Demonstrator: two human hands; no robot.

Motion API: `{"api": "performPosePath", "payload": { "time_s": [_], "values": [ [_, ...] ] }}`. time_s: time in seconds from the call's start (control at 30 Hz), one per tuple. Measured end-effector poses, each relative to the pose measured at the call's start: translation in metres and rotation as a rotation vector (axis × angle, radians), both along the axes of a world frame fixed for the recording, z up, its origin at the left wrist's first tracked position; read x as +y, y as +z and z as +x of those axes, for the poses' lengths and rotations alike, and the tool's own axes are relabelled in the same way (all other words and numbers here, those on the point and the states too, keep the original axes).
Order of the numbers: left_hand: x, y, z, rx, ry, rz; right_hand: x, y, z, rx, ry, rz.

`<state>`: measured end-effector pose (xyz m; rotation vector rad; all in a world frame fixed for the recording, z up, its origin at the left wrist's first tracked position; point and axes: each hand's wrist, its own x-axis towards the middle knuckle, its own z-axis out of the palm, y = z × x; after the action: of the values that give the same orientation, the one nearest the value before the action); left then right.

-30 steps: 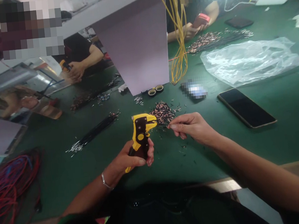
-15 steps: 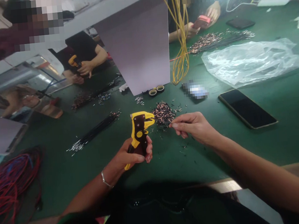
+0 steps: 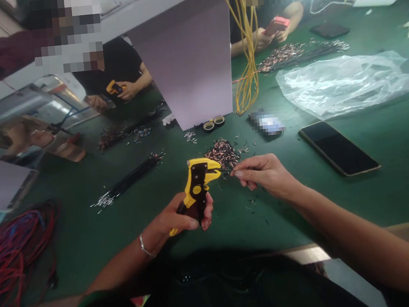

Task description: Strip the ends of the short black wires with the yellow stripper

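Head view: a yellow-and-black wire stripper [image 3: 198,185] is gripped upright in the closed left hand [image 3: 176,219] above the green surface [image 3: 89,232]. A thin dark wire [image 3: 225,170] is pinched in the right hand [image 3: 264,174] (the nearer one), lying level, its end at the stripper's head, just left of those fingertips.

No readable text, label, brand, number or sign on anything in view

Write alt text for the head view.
The left hand grips a yellow wire stripper while the right hand feeds a thin wire into its head, above a green table with a phone.
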<state>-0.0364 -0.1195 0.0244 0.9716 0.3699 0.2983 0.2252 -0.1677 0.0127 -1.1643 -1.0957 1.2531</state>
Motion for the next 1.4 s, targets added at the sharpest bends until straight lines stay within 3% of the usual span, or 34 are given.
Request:
{"api": "performPosePath", "payload": {
  "time_s": [0.83, 1.4],
  "values": [
    [-0.005, 0.012, 0.002, 0.154, 0.030, 0.073, 0.000, 0.001, -0.002, -0.001, 0.023, -0.020],
    [-0.020, 0.016, 0.007, 0.209, 0.133, 0.138, 0.001, -0.001, -0.003, -0.078, 0.034, 0.030]
  ]
}}
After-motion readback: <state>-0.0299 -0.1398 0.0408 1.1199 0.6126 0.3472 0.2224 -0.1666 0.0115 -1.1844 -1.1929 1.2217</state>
